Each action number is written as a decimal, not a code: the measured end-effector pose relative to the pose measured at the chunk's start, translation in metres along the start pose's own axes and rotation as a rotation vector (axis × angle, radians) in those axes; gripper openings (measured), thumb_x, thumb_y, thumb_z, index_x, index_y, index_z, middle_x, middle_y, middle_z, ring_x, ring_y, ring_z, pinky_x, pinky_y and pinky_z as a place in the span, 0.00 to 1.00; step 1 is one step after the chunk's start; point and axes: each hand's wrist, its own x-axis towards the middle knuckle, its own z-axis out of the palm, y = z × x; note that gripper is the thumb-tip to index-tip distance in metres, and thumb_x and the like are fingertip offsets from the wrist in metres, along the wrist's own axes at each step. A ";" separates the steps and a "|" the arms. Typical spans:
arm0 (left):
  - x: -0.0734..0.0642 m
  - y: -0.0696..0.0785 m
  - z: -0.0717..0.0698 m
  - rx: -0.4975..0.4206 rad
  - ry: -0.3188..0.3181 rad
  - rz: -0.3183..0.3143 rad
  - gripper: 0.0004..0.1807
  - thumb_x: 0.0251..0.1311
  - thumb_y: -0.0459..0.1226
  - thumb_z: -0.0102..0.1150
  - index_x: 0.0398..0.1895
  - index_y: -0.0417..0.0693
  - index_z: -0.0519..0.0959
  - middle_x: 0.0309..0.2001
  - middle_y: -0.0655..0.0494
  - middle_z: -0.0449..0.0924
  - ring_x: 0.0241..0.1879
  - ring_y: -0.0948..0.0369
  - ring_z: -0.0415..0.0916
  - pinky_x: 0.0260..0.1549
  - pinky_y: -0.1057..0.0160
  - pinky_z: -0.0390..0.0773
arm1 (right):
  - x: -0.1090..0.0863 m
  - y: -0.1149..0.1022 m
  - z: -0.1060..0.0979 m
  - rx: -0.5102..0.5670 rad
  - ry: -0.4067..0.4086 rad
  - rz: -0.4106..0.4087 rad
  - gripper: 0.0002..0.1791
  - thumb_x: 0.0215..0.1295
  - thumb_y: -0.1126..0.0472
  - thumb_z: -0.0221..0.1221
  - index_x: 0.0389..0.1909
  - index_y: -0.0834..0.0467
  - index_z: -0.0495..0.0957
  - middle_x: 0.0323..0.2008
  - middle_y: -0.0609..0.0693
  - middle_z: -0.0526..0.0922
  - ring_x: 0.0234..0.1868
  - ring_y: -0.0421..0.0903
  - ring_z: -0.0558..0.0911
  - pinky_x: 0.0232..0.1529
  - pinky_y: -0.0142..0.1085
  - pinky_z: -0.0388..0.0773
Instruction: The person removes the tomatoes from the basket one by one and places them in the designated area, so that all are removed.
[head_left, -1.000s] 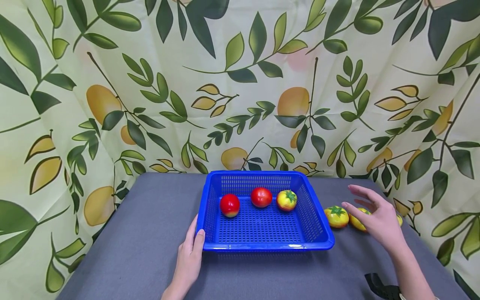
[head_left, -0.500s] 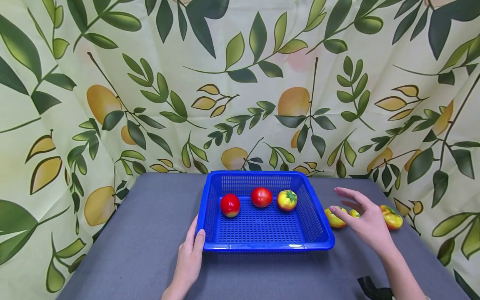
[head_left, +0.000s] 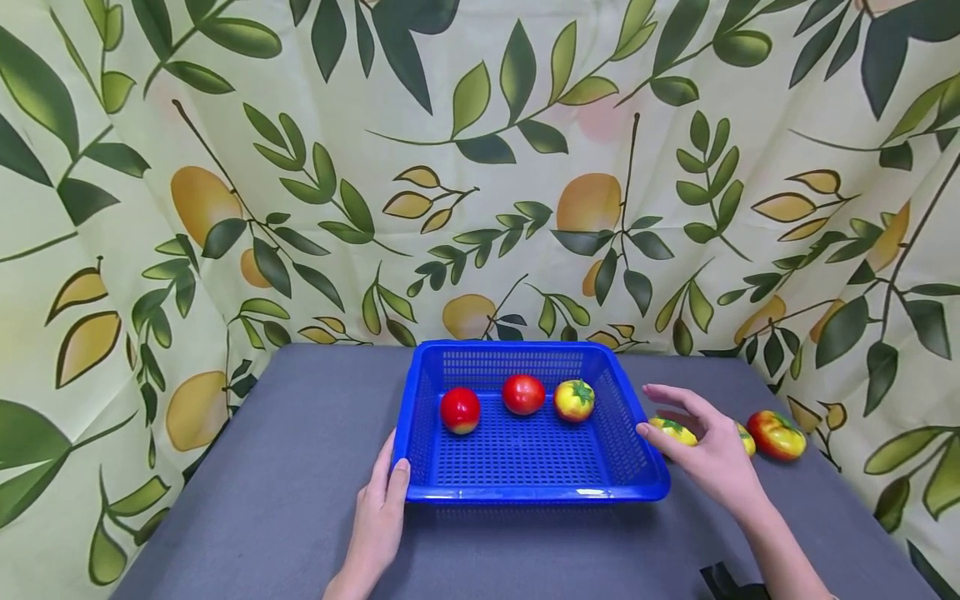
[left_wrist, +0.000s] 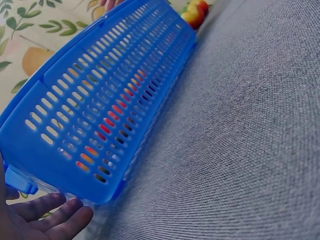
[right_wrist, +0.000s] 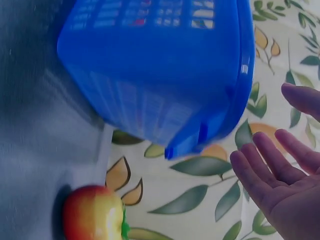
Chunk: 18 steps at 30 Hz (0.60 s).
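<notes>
A blue plastic basket [head_left: 517, 493] with perforated walls stands on the grey table, holding two red tomatoes [head_left: 460, 411] and a yellow-red tomato [head_left: 573, 401] with a green calyx. My left hand [head_left: 378, 508] holds its front left corner, thumb at the rim and the other fingers along the outer end wall. At the right rim hovers my right hand [head_left: 701, 446], fingers spread, thumb apart and nothing in the grasp; the right wrist view shows this hand [right_wrist: 285, 185] beside the basket's end. Below and behind it are yellow tomatoes [head_left: 673, 431], partly hidden.
A red-yellow tomato [head_left: 777, 435] lies farther right on the grey tabletop [head_left: 247, 500]. A black strap [head_left: 723, 581] is near the right forearm. Leaf-patterned cloth [head_left: 480, 208] hangs behind the table and along both sides.
My right hand has moved left, from over the tomatoes on the right to the basket's right rim, uncovering the rightmost tomato. The left hand, the basket and its contents stay in place.
</notes>
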 end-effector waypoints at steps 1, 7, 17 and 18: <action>0.000 0.000 -0.001 -0.004 0.002 0.000 0.27 0.77 0.45 0.43 0.76 0.51 0.60 0.68 0.45 0.68 0.65 0.49 0.65 0.62 0.41 0.61 | 0.000 -0.002 0.003 0.015 -0.009 -0.003 0.29 0.63 0.58 0.68 0.64 0.57 0.72 0.60 0.58 0.74 0.56 0.62 0.77 0.43 0.28 0.78; 0.001 -0.001 0.000 -0.012 -0.001 0.014 0.27 0.77 0.45 0.43 0.76 0.50 0.60 0.67 0.46 0.68 0.65 0.49 0.66 0.62 0.40 0.62 | -0.004 -0.016 0.023 0.086 -0.048 0.004 0.26 0.62 0.56 0.68 0.61 0.55 0.75 0.58 0.51 0.78 0.56 0.51 0.78 0.49 0.28 0.76; 0.000 -0.001 -0.001 -0.009 -0.013 -0.004 0.28 0.77 0.46 0.42 0.76 0.51 0.59 0.69 0.46 0.66 0.66 0.48 0.64 0.62 0.40 0.61 | 0.008 -0.054 0.087 0.317 -0.183 -0.019 0.25 0.59 0.57 0.71 0.57 0.54 0.78 0.54 0.50 0.80 0.56 0.47 0.78 0.53 0.42 0.77; 0.000 -0.001 0.000 -0.009 -0.016 -0.010 0.28 0.77 0.46 0.41 0.76 0.51 0.59 0.69 0.46 0.66 0.66 0.48 0.64 0.62 0.40 0.61 | 0.010 -0.057 0.095 0.323 -0.200 -0.012 0.25 0.58 0.57 0.71 0.57 0.53 0.78 0.54 0.51 0.81 0.56 0.48 0.78 0.54 0.44 0.77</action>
